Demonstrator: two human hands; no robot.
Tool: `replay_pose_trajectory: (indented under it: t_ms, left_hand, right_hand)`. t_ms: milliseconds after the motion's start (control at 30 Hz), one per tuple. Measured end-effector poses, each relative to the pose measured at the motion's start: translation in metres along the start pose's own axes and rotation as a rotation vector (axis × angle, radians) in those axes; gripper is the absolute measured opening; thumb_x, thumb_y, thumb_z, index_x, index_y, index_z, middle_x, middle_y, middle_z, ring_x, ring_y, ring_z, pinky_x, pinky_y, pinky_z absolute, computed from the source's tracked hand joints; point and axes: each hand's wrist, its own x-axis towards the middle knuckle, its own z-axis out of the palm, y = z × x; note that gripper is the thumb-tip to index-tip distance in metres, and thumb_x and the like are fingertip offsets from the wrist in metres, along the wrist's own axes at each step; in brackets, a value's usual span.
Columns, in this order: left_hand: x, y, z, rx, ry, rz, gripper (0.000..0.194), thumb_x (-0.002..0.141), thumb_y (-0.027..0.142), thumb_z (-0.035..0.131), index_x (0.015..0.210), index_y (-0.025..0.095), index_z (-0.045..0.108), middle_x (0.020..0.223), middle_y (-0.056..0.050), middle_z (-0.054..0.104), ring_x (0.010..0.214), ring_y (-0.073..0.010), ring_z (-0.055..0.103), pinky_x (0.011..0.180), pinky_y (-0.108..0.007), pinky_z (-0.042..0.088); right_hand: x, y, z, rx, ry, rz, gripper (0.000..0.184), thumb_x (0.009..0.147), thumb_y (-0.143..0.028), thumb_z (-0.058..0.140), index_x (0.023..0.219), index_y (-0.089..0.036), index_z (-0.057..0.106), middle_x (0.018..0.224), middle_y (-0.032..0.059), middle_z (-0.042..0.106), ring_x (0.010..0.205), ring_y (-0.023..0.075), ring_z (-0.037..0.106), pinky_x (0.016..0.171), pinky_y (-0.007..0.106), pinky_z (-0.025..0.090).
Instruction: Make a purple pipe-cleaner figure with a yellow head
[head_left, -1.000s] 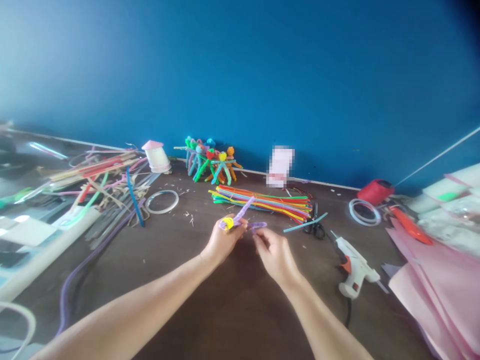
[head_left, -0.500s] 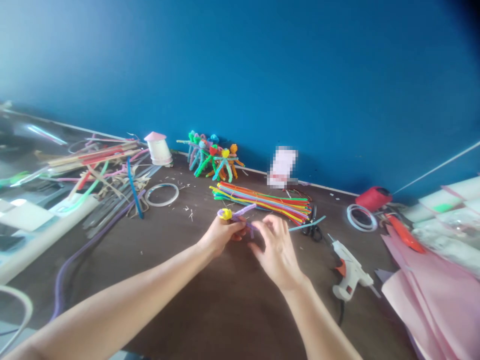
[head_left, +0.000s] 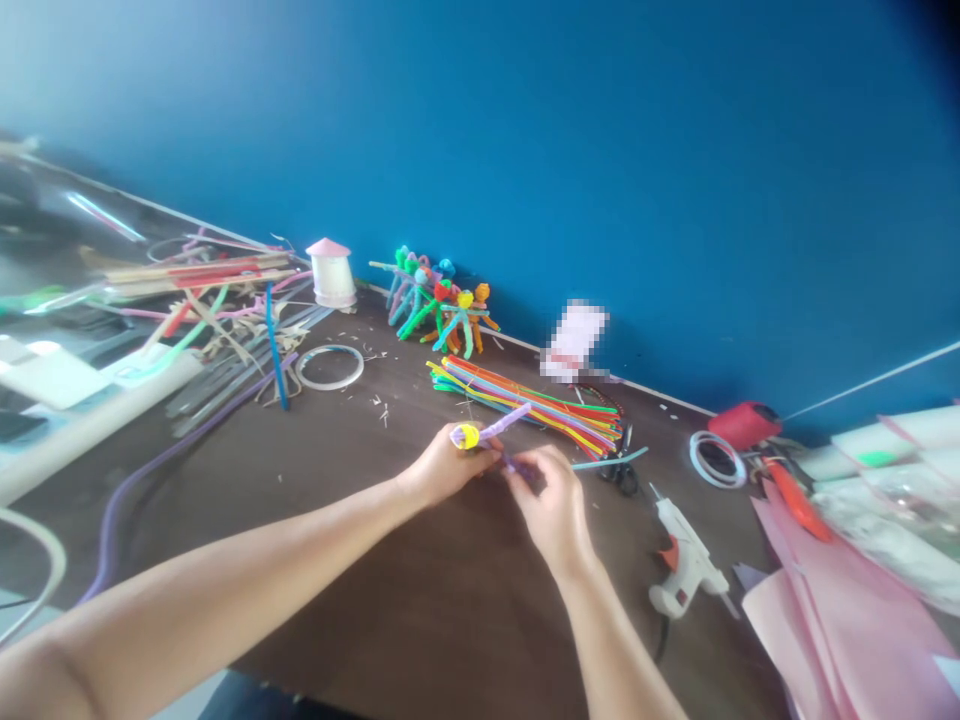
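Over the middle of the dark table, my left hand (head_left: 444,470) is closed round a purple pipe-cleaner figure (head_left: 504,426) with a yellow wound part near my thumb. One purple limb sticks out up and to the right. My right hand (head_left: 551,500) pinches another purple limb of the same figure between thumb and fingertips, close beside the left fingers. Just beyond my hands lies a bundle of coloured pipe cleaners (head_left: 525,400). A loose light-blue pipe cleaner (head_left: 611,459) rests to the right, by dark-handled scissors (head_left: 621,478) that are partly hidden.
Several finished pipe-cleaner figures (head_left: 442,310) stand at the wall beside a white pot with a pink top (head_left: 331,275). A glue gun (head_left: 686,560), tape ring (head_left: 718,460), red spool (head_left: 744,427) and pink sheets (head_left: 832,610) are right. Mixed strips (head_left: 225,330) clutter the left.
My right fingers lifted and spread half a second ago, and now pinch the purple limb again. My left hand keeps its hold on the figure. The camera view has tilted somewhat.
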Motion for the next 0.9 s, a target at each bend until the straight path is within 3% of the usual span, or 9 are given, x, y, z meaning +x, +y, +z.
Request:
replay_pose_trajectory:
  t_ms: [200,333,433,533,633,733,900]
  left_hand:
    - [-0.003,0.009,-0.004,0.24,-0.017,0.138,0.009,0.065,0.022,0.06,0.068,0.014,0.063,0.059,0.0,0.061,0.053,-0.0113,0.053,0.051,-0.02,0.041]
    - [-0.006,0.014,-0.005,0.283,-0.07,0.207,0.01,0.067,0.022,0.059,0.071,0.016,0.065,0.065,-0.002,0.065,0.059,-0.0134,0.057,0.056,-0.02,0.043]
    - [-0.006,0.014,-0.006,0.276,-0.127,0.232,0.01,0.068,0.022,0.059,0.072,0.016,0.066,0.067,-0.003,0.066,0.062,-0.0143,0.059,0.058,-0.021,0.044]
    - [-0.005,0.013,-0.006,0.179,-0.178,0.193,0.009,0.064,0.021,0.062,0.07,0.016,0.066,0.066,-0.004,0.066,0.06,-0.0141,0.059,0.058,-0.022,0.046]
    - [-0.004,0.011,-0.004,-0.016,-0.198,0.045,0.011,0.06,0.021,0.066,0.068,0.014,0.064,0.061,-0.002,0.063,0.054,-0.0125,0.056,0.053,-0.023,0.047]
    - [-0.003,0.006,0.0,-0.192,-0.13,-0.098,0.015,0.056,0.021,0.069,0.067,0.013,0.063,0.058,-0.001,0.06,0.055,-0.0123,0.055,0.05,-0.022,0.047]
    - [0.0,0.002,0.002,-0.32,0.005,-0.176,0.013,0.056,0.02,0.069,0.066,0.014,0.062,0.058,-0.002,0.06,0.049,-0.0091,0.051,0.047,-0.02,0.044]
  right_hand:
    - [0.003,0.001,0.001,0.247,-0.038,0.256,0.017,0.076,-0.032,0.055,0.069,-0.017,0.056,0.065,0.0003,0.055,0.06,0.0132,0.05,0.058,0.024,0.04]
    - [0.006,0.005,0.001,0.489,-0.135,0.461,0.025,0.074,-0.037,0.055,0.062,-0.015,0.056,0.053,-0.0032,0.048,0.052,0.0099,0.042,0.052,0.022,0.034]
    - [0.006,0.009,0.001,0.658,-0.175,0.534,0.024,0.071,-0.036,0.058,0.058,-0.015,0.054,0.05,-0.0048,0.044,0.049,0.0081,0.037,0.05,0.021,0.03]
    - [0.005,0.012,0.002,0.787,-0.235,0.583,0.026,0.069,-0.035,0.06,0.055,-0.015,0.052,0.047,-0.0056,0.041,0.045,0.007,0.034,0.046,0.021,0.028]
    - [0.003,0.012,0.004,0.867,-0.266,0.625,0.026,0.069,-0.036,0.059,0.057,-0.017,0.048,0.046,-0.0065,0.039,0.04,0.0064,0.032,0.04,0.02,0.026]
    - [0.001,0.006,0.006,0.748,-0.146,0.553,0.021,0.07,-0.035,0.059,0.069,-0.018,0.047,0.053,-0.0049,0.047,0.043,0.0078,0.038,0.04,0.02,0.031]
    - [-0.001,-0.008,0.001,0.236,0.133,0.122,0.011,0.076,-0.027,0.055,0.082,-0.019,0.052,0.078,0.0038,0.054,0.071,0.0154,0.052,0.065,0.029,0.045]
